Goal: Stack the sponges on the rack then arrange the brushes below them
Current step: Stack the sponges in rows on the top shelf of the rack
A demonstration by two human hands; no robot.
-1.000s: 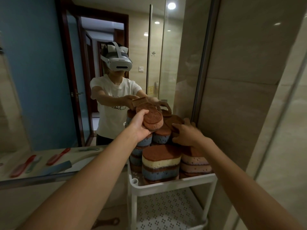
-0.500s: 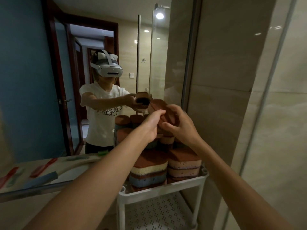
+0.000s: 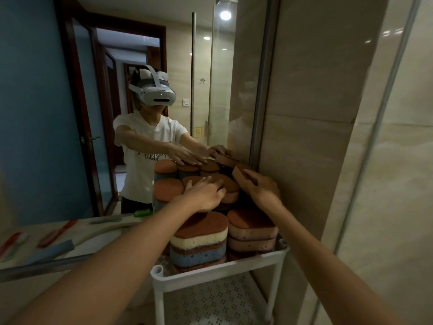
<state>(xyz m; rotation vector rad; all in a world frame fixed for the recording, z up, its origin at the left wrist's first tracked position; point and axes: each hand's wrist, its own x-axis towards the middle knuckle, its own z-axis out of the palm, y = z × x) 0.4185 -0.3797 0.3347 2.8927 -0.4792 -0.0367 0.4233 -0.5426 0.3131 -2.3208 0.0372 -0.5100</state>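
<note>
Fingers of my right hand (image 3: pixel 262 191) grip a tilted sponge (image 3: pixel 240 173) just right of the rear stack (image 3: pixel 230 185), which my left hand (image 3: pixel 206 194) presses with flat, straight fingers.

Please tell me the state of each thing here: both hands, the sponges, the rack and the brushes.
Left hand: open, fingers flat on the rear sponges.
Right hand: grips the tilted sponge, not yet laid flat.
Front stacks: upright on the rack.
Brushes: lying on the counter, not yet on the rack.
</note>
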